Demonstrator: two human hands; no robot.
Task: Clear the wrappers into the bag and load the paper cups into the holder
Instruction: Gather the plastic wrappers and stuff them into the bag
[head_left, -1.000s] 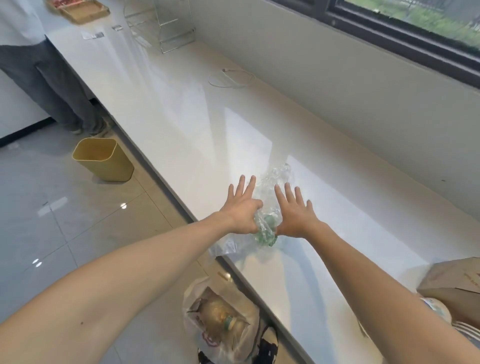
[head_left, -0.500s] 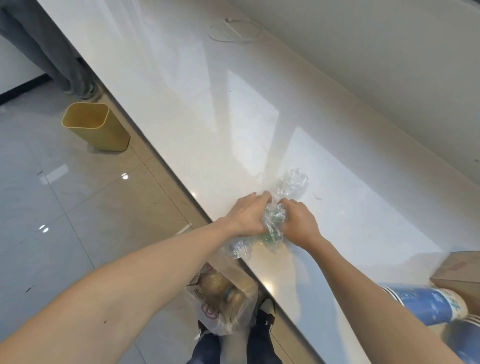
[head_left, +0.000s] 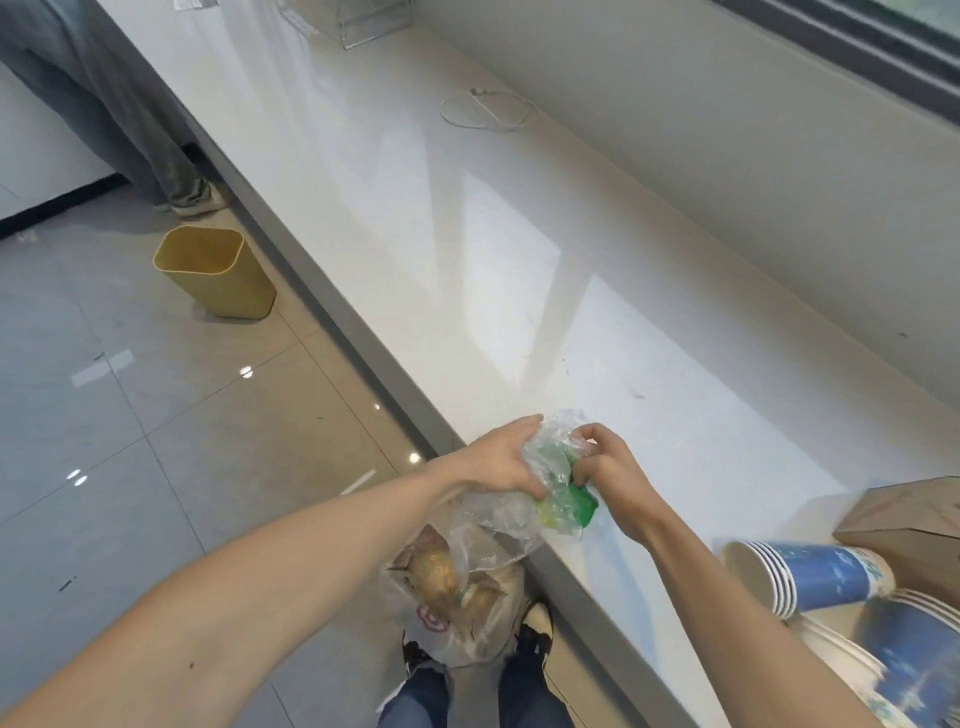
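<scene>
A crumpled clear plastic wrapper (head_left: 545, 467) with green parts is bunched at the front edge of the white counter (head_left: 519, 270). My left hand (head_left: 501, 462) grips its left side and my right hand (head_left: 610, 462) pinches its right side. A loose tail of the wrapper hangs over the edge above a clear plastic bag (head_left: 457, 597) of rubbish on the floor by my feet. A stack of blue and white paper cups (head_left: 800, 577) lies on its side on the counter at the right, with more cups (head_left: 893, 665) below it.
A brown cardboard box (head_left: 914, 525) sits at the right edge behind the cups. A yellow bin (head_left: 213, 270) stands on the tiled floor to the left. Another person's legs (head_left: 130, 104) are at the far left. A white cable (head_left: 488, 109) and a clear wire stand (head_left: 363, 21) lie further along the counter.
Both hands went from lying flat on the wrapper to closing on it, and they have dragged it toward the counter's front edge. The paper cups have come into view.
</scene>
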